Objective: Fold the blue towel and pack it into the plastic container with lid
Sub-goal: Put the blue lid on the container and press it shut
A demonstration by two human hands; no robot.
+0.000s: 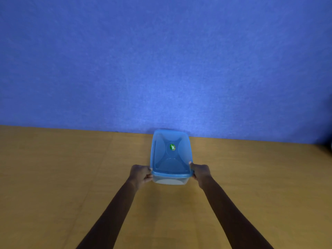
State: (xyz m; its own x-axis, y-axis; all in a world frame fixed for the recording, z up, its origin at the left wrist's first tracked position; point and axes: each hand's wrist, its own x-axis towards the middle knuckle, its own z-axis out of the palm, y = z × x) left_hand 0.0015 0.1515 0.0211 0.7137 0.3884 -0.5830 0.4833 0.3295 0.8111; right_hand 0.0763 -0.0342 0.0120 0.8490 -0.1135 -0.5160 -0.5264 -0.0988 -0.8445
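Observation:
A clear plastic container (169, 180) with a blue lid (171, 153) on top stands on the wooden table, near the blue backdrop. The lid carries a small green sticker (172, 147) in its middle. My left hand (141, 175) grips the container's near left corner, thumb on the lid's edge. At the near right corner my right hand (200, 172) grips in the same way. A pale shape shows through the clear front wall. I cannot make out the blue towel through the lid.
The wooden table (71, 168) stretches wide to both sides and toward me. A blue fabric backdrop (161, 60) rises right behind the container. A dark object (330, 146) shows at the far right edge.

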